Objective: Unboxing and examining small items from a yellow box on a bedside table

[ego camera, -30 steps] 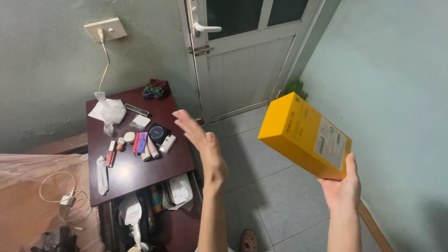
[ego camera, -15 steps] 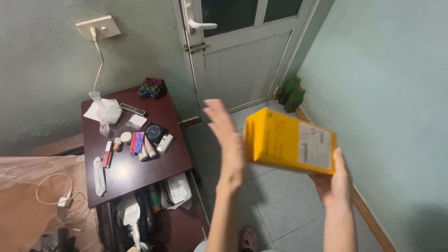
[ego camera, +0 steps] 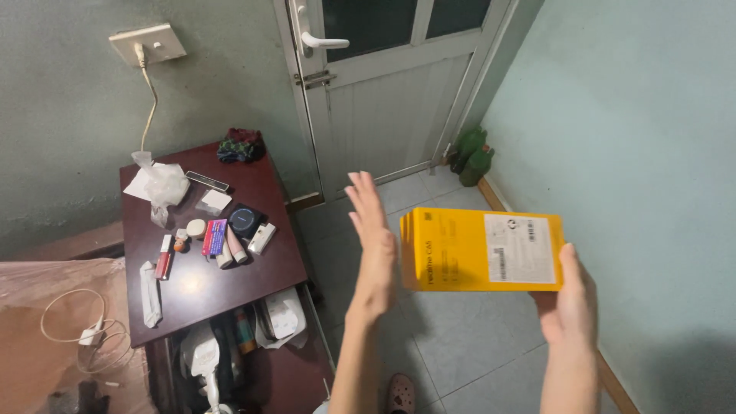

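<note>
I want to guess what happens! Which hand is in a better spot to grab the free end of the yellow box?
The left hand, probably. It is open and flat right beside the box's left end, and looks empty. The right hand already holds the other end, so it is busy.

A dark reddish-brown bench (ego camera: 230,287) stands against the wall. On it lie a crumpled white plastic bag (ego camera: 157,184), a dark folded cloth (ego camera: 239,146), a round black disc (ego camera: 245,218), a red tube (ego camera: 163,256), small jars and packets, and a white wrapper (ego camera: 149,282) near its left edge.
</note>
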